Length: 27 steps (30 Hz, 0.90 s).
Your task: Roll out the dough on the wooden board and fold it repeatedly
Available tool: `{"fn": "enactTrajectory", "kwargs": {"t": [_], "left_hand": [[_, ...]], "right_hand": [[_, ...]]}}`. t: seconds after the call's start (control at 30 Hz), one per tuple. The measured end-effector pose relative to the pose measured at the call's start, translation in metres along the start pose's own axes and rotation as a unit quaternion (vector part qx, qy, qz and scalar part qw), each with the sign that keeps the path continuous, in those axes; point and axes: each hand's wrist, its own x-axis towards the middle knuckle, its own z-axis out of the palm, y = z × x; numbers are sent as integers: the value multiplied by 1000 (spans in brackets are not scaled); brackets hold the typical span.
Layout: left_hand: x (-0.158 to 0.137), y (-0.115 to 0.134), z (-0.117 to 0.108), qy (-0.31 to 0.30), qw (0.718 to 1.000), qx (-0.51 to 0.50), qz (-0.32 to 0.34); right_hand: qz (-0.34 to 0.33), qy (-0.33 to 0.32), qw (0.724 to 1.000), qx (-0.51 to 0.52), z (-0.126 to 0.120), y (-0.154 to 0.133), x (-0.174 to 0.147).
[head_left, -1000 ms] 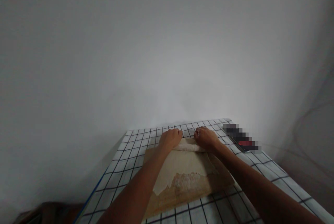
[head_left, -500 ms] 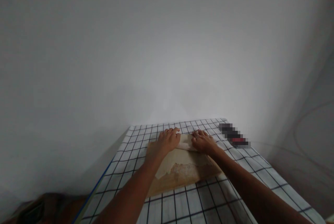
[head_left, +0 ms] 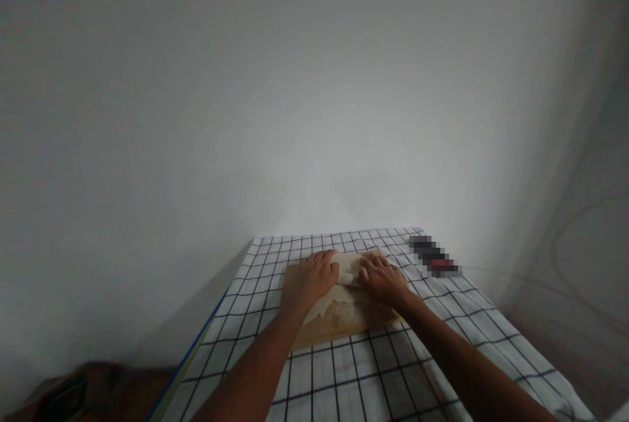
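Note:
A thin pale sheet of dough (head_left: 319, 307) with a ragged near edge lies on a wooden board (head_left: 339, 333). Across it runs a pale rolling pin (head_left: 348, 279), of which only the middle stretch shows between my hands. My left hand (head_left: 318, 274) covers the pin's left part, fingers curved over the top and pointing away from me. On the right part rests my right hand (head_left: 381, 276), its fingers bent over it likewise. Both ends of the pin are hidden under the hands.
A white checked cloth (head_left: 324, 376) covers the table, which stands against a pale wall (head_left: 314, 114). To the right lies a blurred-out dark and red object (head_left: 435, 257), with a thin cable leading off right. Brown furniture (head_left: 98, 389) stands low at the left.
Both hands have come back slightly toward me over the board, with the rolling pin under them. The view has shifted a little.

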Motion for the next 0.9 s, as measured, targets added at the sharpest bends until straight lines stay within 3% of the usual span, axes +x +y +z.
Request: {"fn": "enactTrajectory", "kwargs": {"t": [0.33, 0.57, 0.9], "left_hand": [[-12, -3, -5, 17, 999, -12, 31], [-15, 1, -9, 15, 1000, -18, 16], [-10, 4, -8, -6, 1000, -14, -18]], "right_hand": [[-30, 35, 999, 6, 3, -5, -12], [-25, 34, 999, 16, 8, -5, -13], [-44, 29, 999, 3, -6, -9, -15]]}}
